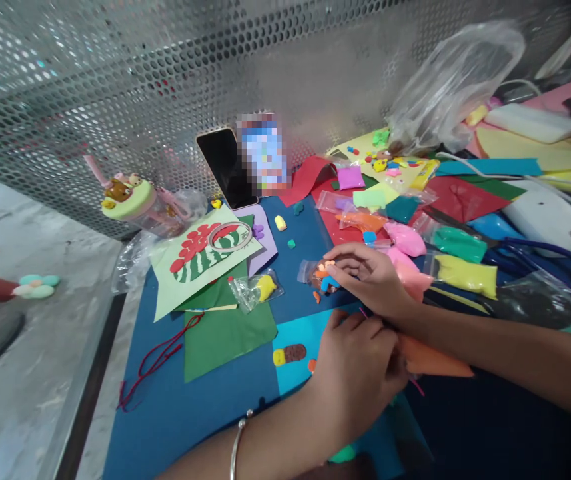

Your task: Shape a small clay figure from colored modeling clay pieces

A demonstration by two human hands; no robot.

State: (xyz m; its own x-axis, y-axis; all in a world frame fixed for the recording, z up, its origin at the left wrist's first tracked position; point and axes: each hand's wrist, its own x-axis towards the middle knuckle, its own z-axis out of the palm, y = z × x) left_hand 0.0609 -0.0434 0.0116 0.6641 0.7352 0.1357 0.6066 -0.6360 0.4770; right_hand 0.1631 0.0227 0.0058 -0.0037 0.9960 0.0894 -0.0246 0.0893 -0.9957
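My left hand [358, 370], with a silver bangle on its wrist, is curled over the right part of a light-blue sheet [290, 327]. A thin pinkish stick shows above and below its closed fingers. Beyond it, my right hand [372, 277] reaches in from the right, its fingertips at a small orange, brown and blue clay figure [326, 275] beside a clear bag. Whether the fingers grip the figure is unclear. A yellow and brown clay piece [290, 354] lies on the light-blue sheet, left of my left hand. Orange paper [435, 357] lies under my right forearm.
Bags of coloured clay [466, 275] crowd the right side. Two phones [228, 167] lean against the perforated metal panel [335, 80]. A watermelon picture [205, 253], green sheet [230, 337], red cord [158, 360] and lidded cup [140, 207] are at the left.
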